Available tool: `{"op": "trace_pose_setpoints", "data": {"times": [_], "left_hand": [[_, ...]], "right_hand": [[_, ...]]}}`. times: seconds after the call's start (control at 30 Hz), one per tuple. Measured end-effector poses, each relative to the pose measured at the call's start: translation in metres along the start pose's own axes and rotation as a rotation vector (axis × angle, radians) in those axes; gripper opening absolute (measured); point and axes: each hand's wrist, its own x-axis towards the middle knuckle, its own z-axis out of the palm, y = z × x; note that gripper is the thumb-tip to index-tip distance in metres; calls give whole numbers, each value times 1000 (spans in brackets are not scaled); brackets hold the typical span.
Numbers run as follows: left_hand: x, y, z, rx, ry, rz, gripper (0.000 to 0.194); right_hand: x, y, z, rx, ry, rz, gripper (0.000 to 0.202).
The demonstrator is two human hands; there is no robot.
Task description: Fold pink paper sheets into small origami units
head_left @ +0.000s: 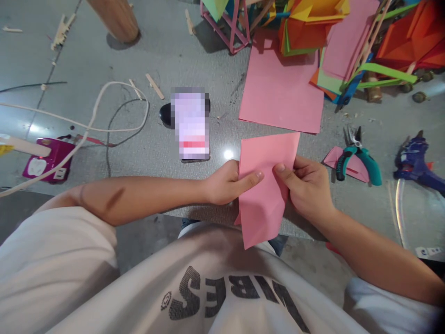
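Observation:
A folded sheet of pink paper point(262, 195) is held between my two hands over the front edge of the table. My left hand point(231, 183) grips its left edge, thumb lying on top and the other fingers hidden behind. On the opposite edge, my right hand point(306, 183) pinches the paper, its thumb on the upper face and its fingers curled underneath. The paper's lower end hangs past the table edge. Just beyond it lie larger pink sheets point(278, 93) on the table.
Right of my hands are teal-handled pliers point(358, 157) on a pink scrap, and a blue glue gun point(419, 160). A propped-up phone point(193, 125) stands left of centre. Further left, white cable point(93, 116) loops near a purple power strip point(52, 160). Colourful paper constructions point(313, 28) crowd the back right.

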Motion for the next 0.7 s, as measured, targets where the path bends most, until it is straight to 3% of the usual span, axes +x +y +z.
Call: {"op": "trace_pose_setpoints", "data": {"times": [0.2,0.4,0.57,0.7], "left_hand": [[-4,1,1,79,-32,-24,61],[-4,5,-1,180,-94,-47,61],[-4,8,0,200,-102,-64,59],[-1,10,1,75,-59,-63,61]], "right_hand": [[2,2,-3,-179,138,-100,62],[7,1,0,-105,143,-123,46],[8,-6,-2,-237,241,-194,59],[4,-10,-1,-262,232,-174,62]]}}
